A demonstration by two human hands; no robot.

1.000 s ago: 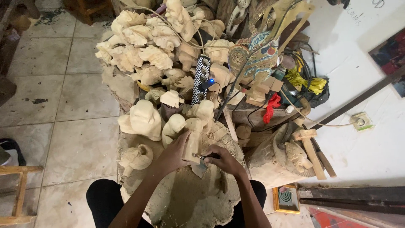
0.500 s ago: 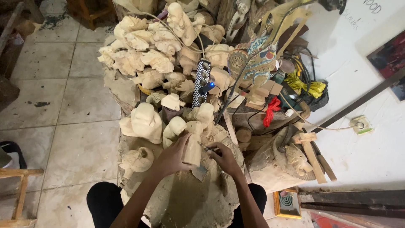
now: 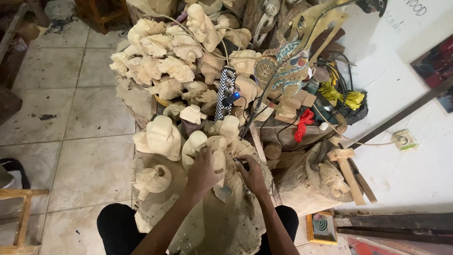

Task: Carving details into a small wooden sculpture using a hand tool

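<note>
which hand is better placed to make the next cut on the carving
Right, probably. The right hand holds a small tool beside the pale wood carving, while the left hand is wrapped around the carving, steadying it.

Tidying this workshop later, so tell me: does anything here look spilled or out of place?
Wood chips and dust cover the work stump around the left hand and right hand. Unfinished pale carvings lie heaped, some tipped on their sides. Nothing looks broken.

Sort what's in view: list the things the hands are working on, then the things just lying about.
In hand:
left hand gripping pale wooden carving
right hand on a small tool, type unclear

Lying about:
heap of unfinished carvings
checkered power strip
wooden mallet
red cloth
</note>
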